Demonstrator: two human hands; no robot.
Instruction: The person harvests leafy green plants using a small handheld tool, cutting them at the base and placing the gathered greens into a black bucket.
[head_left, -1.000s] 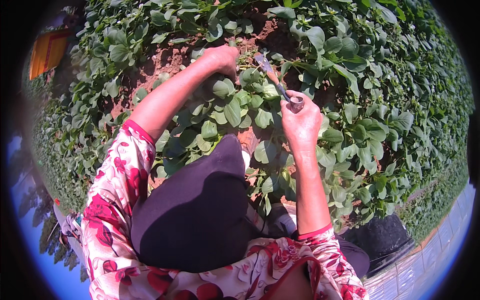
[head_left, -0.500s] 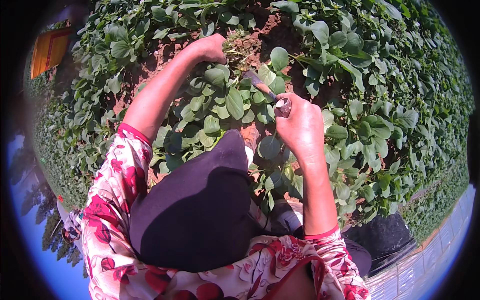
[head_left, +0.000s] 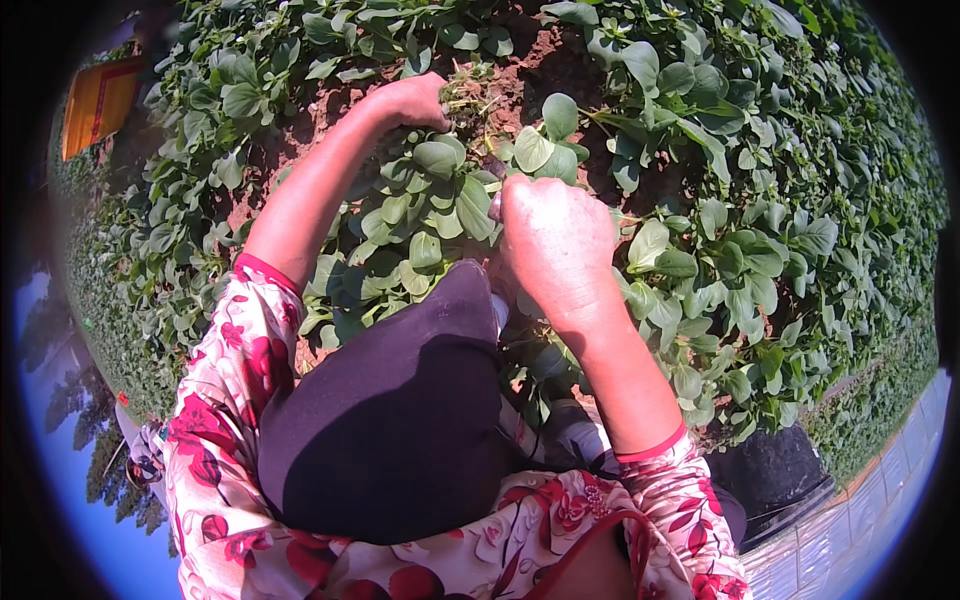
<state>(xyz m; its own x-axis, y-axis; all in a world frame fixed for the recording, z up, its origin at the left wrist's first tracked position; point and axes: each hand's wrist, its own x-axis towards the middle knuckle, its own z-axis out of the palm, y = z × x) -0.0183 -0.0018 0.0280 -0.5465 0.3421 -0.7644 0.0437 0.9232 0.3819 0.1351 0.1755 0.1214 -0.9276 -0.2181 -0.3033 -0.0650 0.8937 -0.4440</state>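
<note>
My left hand [head_left: 415, 102] is closed low over the bed, its fingertips mostly hidden, against a clump of thin, wilted weeds [head_left: 468, 97] that seems to come out of its grip. My right hand [head_left: 558, 228] makes a fist round a short-handled hand tool. Just the round end of its handle [head_left: 495, 207] and a little of its dark metal blade [head_left: 495, 166] show beside the fist; leaves and the hand cover the rest. Broad-leaved green plants [head_left: 472, 207] grow between my two hands, and a paler leaf [head_left: 533, 149] stands just beyond the right fist.
Reddish soil [head_left: 505, 85] shows between dense leafy plants [head_left: 740, 250] on both sides. My dark-clothed knee [head_left: 400, 400] rises in the middle. A black container [head_left: 770, 470] sits at the lower right beside pale sheeting [head_left: 850, 540]. An orange panel [head_left: 102, 107] stands at the far left.
My right hand has moved left and slightly up with the tool, turning so its back now hides most of it. My left hand has barely moved.
</note>
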